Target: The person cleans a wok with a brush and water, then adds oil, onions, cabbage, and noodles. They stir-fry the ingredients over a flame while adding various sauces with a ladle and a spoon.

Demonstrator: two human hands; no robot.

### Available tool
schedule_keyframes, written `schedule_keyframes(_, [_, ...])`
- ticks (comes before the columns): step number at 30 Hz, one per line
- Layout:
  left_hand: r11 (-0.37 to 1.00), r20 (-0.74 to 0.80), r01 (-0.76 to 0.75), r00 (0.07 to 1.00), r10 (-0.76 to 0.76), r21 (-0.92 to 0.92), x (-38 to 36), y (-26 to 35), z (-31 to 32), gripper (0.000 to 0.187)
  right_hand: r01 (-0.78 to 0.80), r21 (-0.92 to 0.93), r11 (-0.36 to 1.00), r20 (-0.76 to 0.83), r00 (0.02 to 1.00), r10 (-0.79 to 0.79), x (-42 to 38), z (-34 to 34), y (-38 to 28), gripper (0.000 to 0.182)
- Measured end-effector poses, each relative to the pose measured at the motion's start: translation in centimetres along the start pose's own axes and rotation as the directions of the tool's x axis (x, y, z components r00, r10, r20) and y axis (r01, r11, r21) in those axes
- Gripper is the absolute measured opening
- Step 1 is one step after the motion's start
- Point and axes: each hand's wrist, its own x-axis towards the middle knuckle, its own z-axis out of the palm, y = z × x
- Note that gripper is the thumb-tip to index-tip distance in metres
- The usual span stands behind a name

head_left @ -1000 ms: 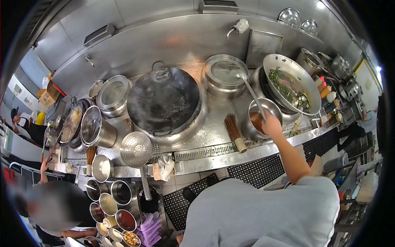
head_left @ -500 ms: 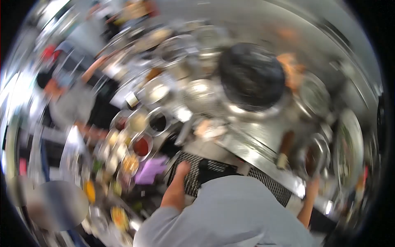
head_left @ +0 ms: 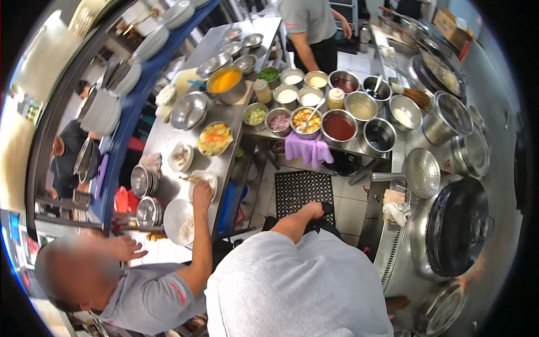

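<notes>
My left hand hangs low in front of my body, above the black perforated floor mat. Something dark shows right at its end, and its fingers cannot be made out. Nearest beyond it, a purple cloth drapes over the edge of a counter of steel pots. Among these are a pot of red sauce, a pot of dark liquid and a pot of diced yellow food with a spoon. My right hand is out of sight.
At left a co-worker reaches a hand into a white bowl on the steel table. Another person stands at the far end. To my right are a large black wok, a perforated strainer and a folded cloth.
My view has swung left, away from the stove, and is sharp now. The wok has shifted to the right side, and my right hand has left the view. The co-worker at left now shows up close.
</notes>
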Motion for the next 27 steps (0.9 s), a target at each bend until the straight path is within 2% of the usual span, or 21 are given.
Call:
schedule_keyframes(3, [0.993, 0.008, 0.104, 0.995, -0.104, -0.061, -2.4, -1.3, -0.5, 0.039, 0.066, -0.04, 0.997, -0.005, 0.998, -0.066, 2.7, -3.8, 0.7, 0.059])
schedule_keyframes(7, [0.996, -0.036, 0.039, 0.998, -0.042, -0.08, -2.5, -3.5, 0.9, 0.041, 0.106, -0.072, 0.992, -0.019, 0.994, -0.107, 4.1, -7.4, 1.2, 0.056])
schedule_keyframes(10, [0.999, 0.005, 0.018, 1.0, -0.018, -0.042, -3.3, -2.4, -0.4, 0.038, 0.109, -0.079, 0.991, -0.032, 0.993, -0.112, 4.5, -9.2, 2.1, 0.054])
schedule_keyframes(14, [1.0, -0.022, -0.004, 1.0, 0.003, -0.023, -1.7, -1.0, -1.4, 0.039, 0.095, -0.077, 0.992, -0.059, 0.993, -0.099, 4.0, -11.7, 2.1, 0.052])
schedule_keyframes(17, [0.995, -0.041, -0.085, 0.995, 0.087, 0.043, 0.1, -1.0, -1.7, 0.038, 0.105, -0.126, 0.987, -0.076, 0.991, -0.115, 3.5, -15.6, 1.7, 0.051])
schedule_keyframes(19, [0.993, -0.125, 0.0, 0.992, -0.015, -0.12, 0.8, -0.1, -2.5, 0.037, 0.153, -0.175, 0.973, -0.073, 0.983, -0.168, 4.7, -18.1, -0.8, 0.05])
schedule_keyframes(23, [0.993, -0.107, -0.048, 0.994, 0.036, -0.107, 2.0, 1.7, -3.8, 0.04, 0.291, -0.258, 0.921, -0.047, 0.949, -0.313, 7.2, -21.0, -8.7, 0.049])
schedule_keyframes(27, [0.976, -0.212, -0.077, 0.977, 0.033, -0.202, -1.6, 2.1, -5.6, 0.037, 0.413, -0.314, 0.855, -0.035, 0.895, -0.445, 8.5, -22.7, -17.8, 0.049])
